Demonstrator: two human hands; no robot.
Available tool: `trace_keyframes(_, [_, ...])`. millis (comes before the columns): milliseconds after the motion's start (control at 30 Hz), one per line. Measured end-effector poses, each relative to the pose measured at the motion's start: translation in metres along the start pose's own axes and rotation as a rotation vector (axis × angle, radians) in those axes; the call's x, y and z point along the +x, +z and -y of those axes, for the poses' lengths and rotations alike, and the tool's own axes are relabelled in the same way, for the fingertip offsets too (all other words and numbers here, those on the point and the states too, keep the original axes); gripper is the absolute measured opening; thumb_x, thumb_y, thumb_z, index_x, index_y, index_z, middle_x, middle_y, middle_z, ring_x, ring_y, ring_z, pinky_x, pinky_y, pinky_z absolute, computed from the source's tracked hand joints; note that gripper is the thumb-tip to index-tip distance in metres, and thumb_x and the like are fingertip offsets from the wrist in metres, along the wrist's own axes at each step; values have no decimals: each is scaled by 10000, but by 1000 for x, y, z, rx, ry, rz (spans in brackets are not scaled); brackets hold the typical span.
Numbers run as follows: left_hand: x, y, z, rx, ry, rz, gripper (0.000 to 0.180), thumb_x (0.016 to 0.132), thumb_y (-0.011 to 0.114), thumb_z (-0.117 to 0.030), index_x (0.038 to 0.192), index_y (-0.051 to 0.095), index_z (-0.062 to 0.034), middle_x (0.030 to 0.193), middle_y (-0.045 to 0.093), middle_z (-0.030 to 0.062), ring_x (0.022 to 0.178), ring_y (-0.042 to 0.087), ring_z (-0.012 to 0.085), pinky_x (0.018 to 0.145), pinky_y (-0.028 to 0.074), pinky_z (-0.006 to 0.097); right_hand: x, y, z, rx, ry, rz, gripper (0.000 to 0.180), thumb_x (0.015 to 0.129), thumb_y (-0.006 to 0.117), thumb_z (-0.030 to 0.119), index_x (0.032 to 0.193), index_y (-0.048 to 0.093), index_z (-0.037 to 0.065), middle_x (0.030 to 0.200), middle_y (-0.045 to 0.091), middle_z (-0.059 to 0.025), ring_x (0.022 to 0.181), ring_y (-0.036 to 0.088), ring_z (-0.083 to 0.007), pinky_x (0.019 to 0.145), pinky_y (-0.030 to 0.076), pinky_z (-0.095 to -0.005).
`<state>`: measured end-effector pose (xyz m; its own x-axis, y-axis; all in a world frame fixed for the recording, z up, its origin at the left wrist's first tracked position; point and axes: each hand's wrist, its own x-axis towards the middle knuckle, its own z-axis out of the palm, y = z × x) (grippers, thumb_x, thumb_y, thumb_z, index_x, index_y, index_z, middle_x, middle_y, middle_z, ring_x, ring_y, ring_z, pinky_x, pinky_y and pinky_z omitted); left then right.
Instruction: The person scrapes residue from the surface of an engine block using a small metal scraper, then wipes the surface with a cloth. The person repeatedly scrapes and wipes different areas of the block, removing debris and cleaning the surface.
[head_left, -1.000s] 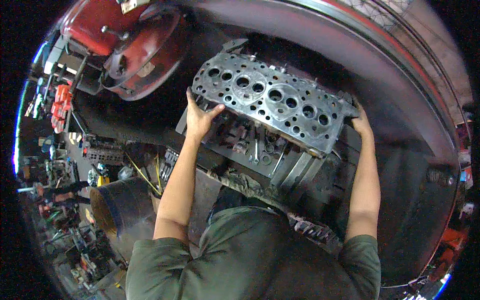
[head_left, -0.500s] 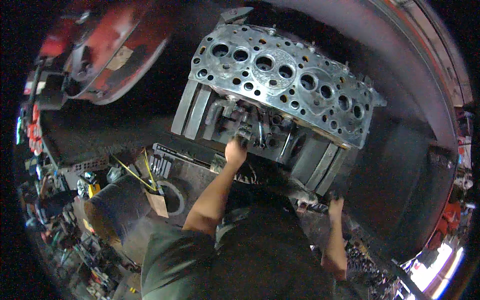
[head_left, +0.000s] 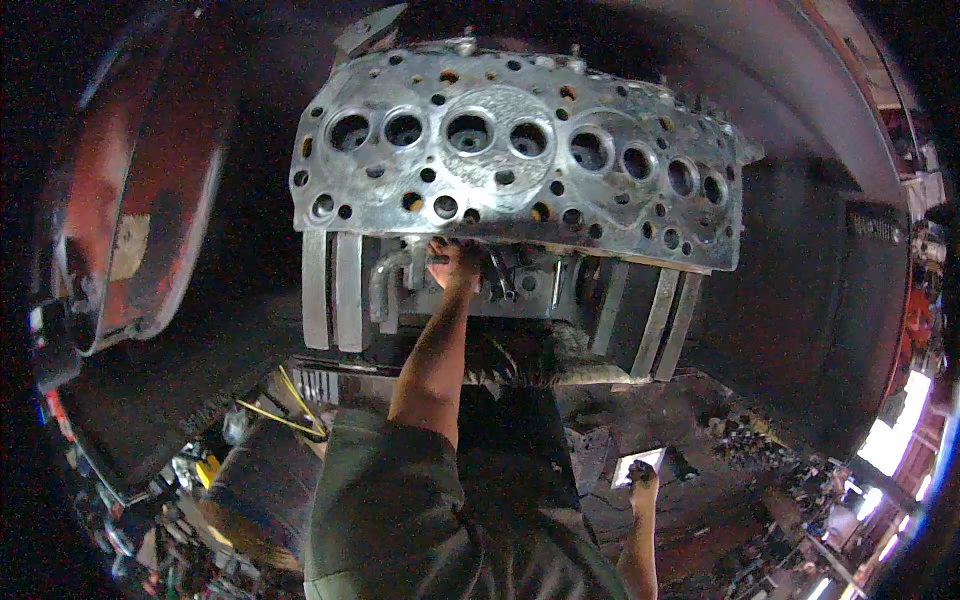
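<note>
No text, label, brand, number or sign can be read. On the silver-grey, slab-shaped metal block with round holes at twelve o'clock, no lettering can be made out. The pale tan, roughly rectangular patch on the red, curved metal panel, just past nine o'clock, is too blurred for any print to be told. The same goes for the bright white, flat, four-sided shape beside the right hand, between four and five o'clock.
</note>
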<state>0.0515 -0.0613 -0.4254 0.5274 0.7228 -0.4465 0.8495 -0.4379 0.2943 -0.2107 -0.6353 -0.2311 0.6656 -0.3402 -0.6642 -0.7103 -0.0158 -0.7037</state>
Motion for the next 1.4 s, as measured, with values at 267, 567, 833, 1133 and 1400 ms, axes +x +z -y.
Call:
trace_keyframes(267, [14,3,-41,335,254,-37,849,813,596,-631,1486,372,-163,1553,340,49,1413,321,305,1151,222,546,-63,21,-49,-495,-189,9,118,888,600,153,854,631,44,693,526,40,599,440,-74,513,344,-283])
trace_keyframes(567, [54,-17,-52,393,255,57,762,808,617,-566,1414,448,-136,1443,445,102,1330,415,331,1093,314,516,-99,14,-92,-268,53,-76,103,919,621,137,837,605,77,704,521,57,584,446,-69,513,348,-270])
trace_keyframes(833, [50,32,-37,177,343,92,686,802,636,-509,1349,516,-113,1346,538,149,1256,498,353,1042,397,489,-83,30,-70,-373,78,-20,44,901,622,100,886,642,64,759,562,45,672,475,-64,569,372,-267])
trace_keyframes(1133, [11,110,-42,-60,267,-60,562,727,740,-391,1175,619,-75,1107,664,177,1038,643,377,897,525,451,-90,53,-38,-410,33,-37,69,891,641,102,901,645,33,778,561,29,707,454,-92,621,379,-281])
trace_keyframes(1400, [-21,51,-65,-34,-11,276,558,893,580,-488,1325,541,-137,1275,631,99,1192,577,268,957,464,373,-58,56,-36,-366,-140,46,115,837,602,52,935,644,8,827,631,-39,734,538,-146,646,426,-331])
